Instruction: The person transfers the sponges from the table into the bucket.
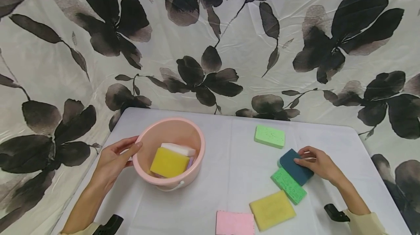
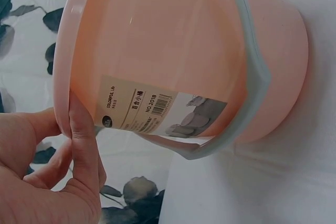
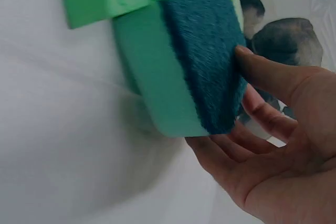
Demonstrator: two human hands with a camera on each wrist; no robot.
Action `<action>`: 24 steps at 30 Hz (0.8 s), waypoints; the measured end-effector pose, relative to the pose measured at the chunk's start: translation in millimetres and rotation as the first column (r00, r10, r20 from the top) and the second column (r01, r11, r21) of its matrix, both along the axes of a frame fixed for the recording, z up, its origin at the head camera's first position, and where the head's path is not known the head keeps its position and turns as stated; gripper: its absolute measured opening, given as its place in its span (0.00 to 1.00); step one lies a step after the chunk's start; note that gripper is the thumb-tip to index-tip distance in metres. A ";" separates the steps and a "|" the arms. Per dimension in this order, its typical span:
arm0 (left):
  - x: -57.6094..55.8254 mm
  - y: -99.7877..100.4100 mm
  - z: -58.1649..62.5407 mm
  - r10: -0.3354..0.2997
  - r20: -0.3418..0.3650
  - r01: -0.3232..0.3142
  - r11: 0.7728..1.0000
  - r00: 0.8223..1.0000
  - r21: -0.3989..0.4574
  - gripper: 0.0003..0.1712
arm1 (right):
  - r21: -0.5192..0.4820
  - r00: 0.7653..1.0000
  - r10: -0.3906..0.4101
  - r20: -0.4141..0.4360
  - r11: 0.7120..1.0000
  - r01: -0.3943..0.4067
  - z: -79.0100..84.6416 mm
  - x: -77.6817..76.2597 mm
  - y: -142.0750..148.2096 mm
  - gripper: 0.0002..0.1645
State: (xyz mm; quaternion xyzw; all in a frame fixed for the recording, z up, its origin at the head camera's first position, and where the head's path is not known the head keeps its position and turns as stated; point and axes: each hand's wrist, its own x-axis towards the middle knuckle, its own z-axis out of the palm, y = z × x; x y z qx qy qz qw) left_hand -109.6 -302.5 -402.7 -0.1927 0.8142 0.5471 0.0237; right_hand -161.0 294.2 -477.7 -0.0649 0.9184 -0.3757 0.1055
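My left hand [image 1: 113, 158] pinches the rim of a pink bucket [image 1: 201, 143], thumb on one side and fingers on the other. A label [image 2: 157, 109] shows on the bucket's outer wall in the left wrist view. Inside the bucket lie a yellow sponge [image 1: 168, 162] and a white piece [image 1: 178, 149]. On the right, my right hand [image 1: 319, 164] holds a teal sponge with a dark blue scouring layer [image 1: 296, 166], thumb on the scouring face. This sponge overlaps a bright green sponge [image 1: 288, 185]; both also appear in the right wrist view.
A light green sponge [image 1: 269, 136] lies farther back on the white table [image 1: 226, 165]. Toward the front are a dull yellow sponge [image 1: 272, 210] and a pink sponge [image 1: 234, 223]. Behind the table hangs a floral cloth [image 1: 210, 38].
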 end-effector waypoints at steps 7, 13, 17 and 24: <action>0.4 1.4 1.3 -0.002 -0.002 0.002 1.000 1.000 -0.008 0.40 | 0.030 1.000 -0.005 -0.010 1.000 0.005 21.6 -4.8 0.9 0.24; -0.3 0.4 -0.3 -0.009 -0.005 0.009 1.000 1.000 -0.012 0.39 | 0.029 0.999 -0.027 -0.034 0.999 0.028 37.7 -10.1 -3.4 0.25; -0.9 0.8 -0.1 -0.011 -0.004 0.011 1.000 1.000 -0.018 0.39 | 0.014 0.999 -0.049 -0.020 0.999 0.049 48.7 -12.5 -6.9 0.26; -0.6 0.6 -1.1 -0.009 0.005 0.009 1.000 1.000 -0.014 0.40 | 0.002 0.998 -0.060 -0.031 0.998 0.060 66.4 -17.0 -16.7 0.28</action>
